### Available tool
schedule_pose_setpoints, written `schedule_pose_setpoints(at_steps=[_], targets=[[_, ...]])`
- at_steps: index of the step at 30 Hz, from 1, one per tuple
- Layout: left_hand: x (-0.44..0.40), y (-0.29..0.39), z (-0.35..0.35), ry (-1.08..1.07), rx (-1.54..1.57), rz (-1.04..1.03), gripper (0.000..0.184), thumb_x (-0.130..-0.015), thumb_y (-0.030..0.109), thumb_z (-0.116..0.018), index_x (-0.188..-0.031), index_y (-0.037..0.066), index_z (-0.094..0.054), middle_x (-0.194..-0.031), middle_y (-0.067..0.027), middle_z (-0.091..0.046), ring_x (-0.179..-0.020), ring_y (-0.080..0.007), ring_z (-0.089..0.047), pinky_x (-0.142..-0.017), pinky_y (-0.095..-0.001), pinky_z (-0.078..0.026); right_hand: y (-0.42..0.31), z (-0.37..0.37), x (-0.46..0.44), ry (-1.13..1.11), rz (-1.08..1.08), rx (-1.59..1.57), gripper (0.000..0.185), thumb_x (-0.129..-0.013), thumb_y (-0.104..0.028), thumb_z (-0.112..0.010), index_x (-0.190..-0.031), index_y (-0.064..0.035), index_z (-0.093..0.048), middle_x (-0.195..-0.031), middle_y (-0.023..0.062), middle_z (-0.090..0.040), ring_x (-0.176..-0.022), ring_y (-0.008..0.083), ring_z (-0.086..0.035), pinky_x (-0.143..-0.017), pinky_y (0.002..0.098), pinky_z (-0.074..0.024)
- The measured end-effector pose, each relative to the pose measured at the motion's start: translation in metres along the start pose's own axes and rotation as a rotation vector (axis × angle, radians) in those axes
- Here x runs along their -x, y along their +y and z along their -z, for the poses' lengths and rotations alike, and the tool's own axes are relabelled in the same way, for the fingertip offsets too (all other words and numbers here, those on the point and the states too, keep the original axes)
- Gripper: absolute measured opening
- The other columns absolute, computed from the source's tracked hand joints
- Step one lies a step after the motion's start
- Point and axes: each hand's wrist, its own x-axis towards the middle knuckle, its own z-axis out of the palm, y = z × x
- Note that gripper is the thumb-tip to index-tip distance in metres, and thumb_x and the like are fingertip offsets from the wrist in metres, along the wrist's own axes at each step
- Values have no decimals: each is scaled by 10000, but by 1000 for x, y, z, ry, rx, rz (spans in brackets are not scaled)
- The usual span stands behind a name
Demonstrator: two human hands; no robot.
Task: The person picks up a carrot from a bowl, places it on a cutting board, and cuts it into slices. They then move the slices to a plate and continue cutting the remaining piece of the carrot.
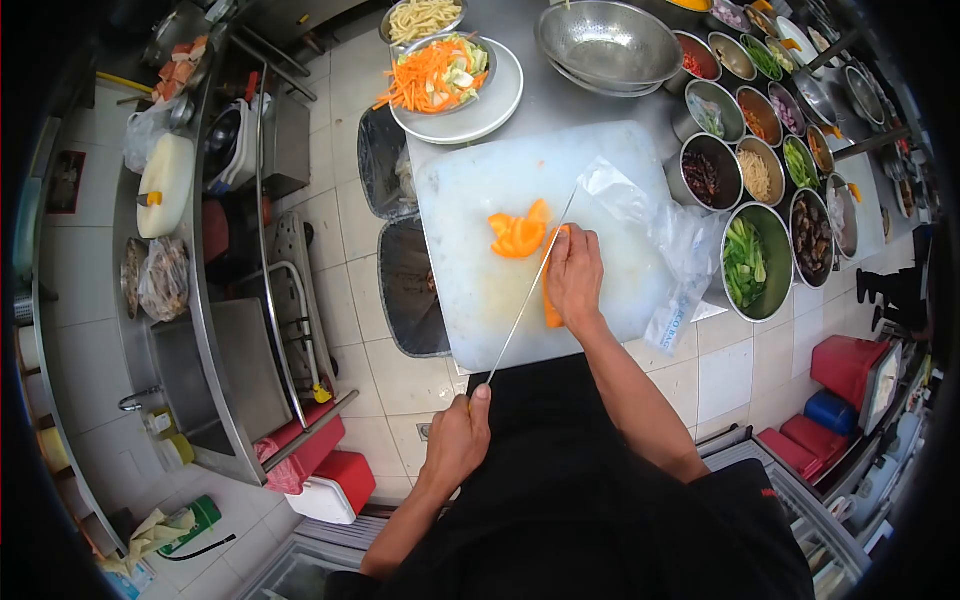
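While the orange vegetable piece point(552, 312) lies lengthwise on the white cutting board point(475, 310), its long axis running away from the body, the right hand point(576, 275) is right on top of it — fingers bent over the far half, near end peeking out below. That's the nearer hand, no contest! The knife point(522, 309) comes in from the left, slanting from near left to far right, so blade and piece make a narrow angle and close up at the far end; whether steel touches flesh there, I can't tell. Back toward the body, the left hand point(457, 440) is wrapped around the handle, thumb on top. Across the blade, just left of it, sit the orange cut pieces point(516, 235). Farther right, a clear plastic bag point(680, 245) sprawls over the board's edge — and beyond, the steel worktop point(541, 115).
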Motion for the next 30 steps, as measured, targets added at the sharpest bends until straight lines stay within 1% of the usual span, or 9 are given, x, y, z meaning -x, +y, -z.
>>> schedule_pose_setpoints(at_steps=[4,6,9,13,15,16,25,28,30], targets=[[17,-13,3,-19,-28,65,625,-1011,471,-363,-801,-76,-579,-719,-375,-584,-753,-556,-586,-708,-585,-450,0,0,-1,-6,-12,8,323,-1009,-230,-417,-1121,20,-589,-967,213,-559,-877,389,-559,-800,456,-458],[26,-18,7,-34,-47,108,624,-1009,470,-367,-791,-74,-582,-722,-374,-586,-761,-558,-587,-718,-591,-449,-2,1,-2,-18,-41,-10,281,-967,-186,-478,-1097,40,-584,-945,209,-557,-864,390,-553,-779,459,-462],[24,-23,5,-17,-45,76,642,-1005,481,-374,-786,-81,-594,-728,-379,-586,-770,-566,-583,-739,-592,-448,-5,2,-2,-13,-46,-13,279,-966,-184,-476,-1093,38,-589,-946,205,-559,-872,384,-554,-784,455,-463],[-26,-23,-20,12,-90,31,658,-1005,485,-373,-786,-91,-605,-729,-387,-581,-774,-570,-578,-750,-588,-447,-2,-1,-2,9,1,-5,278,-966,-183,-472,-1085,37,-593,-942,201,-560,-877,379,-552,-785,453,-461],[-42,-14,-18,-4,24,-19,664,-1009,483,-368,-796,-96,-612,-740,-385,-584,-779,-569,-577,-747,-580,-450,-2,0,-2,-5,-29,-24,279,-965,-182,-471,-1084,40,-592,-942,204,-560,-878,380,-549,-784,455,-458],[-42,-11,-15,-22,23,18,656,-1014,475,-360,-797,-92,-609,-751,-378,-592,-785,-567,-579,-740,-580,-449,-2,0,-1,-5,-23,-25,279,-965,-182,-471,-1084,40,-592,-942,204,-560,-878,380,-549,-784,455,-458],[13,-9,7,-30,-47,48,604,-1013,451,-376,-805,-73,-591,-736,-375,-589,-775,-561,-583,-723,-584,-450,1,-2,-1,34,23,-7,263,-962,-159,-467,-1085,37,-590,-934,208,-556,-860,385,-549,-773,456,-458],[26,-17,12,-43,-70,102,604,-1007,453,-388,-798,-76,-590,-737,-379,-588,-780,-561,-585,-732,-592,-451,-2,1,-2,6,-9,-8,259,-960,-159,-471,-1080,37,-591,-936,210,-555,-857,386,-549,-771,461,-457],[26,-20,11,-41,-58,93,614,-1005,460,-389,-800,-82,-593,-736,-378,-588,-784,-563,-585,-735,-594,-451,-4,2,-1,-5,-13,-14,261,-959,-161,-471,-1078,37,-592,-937,212,-555,-854,387,-548,-770,463,-456]])
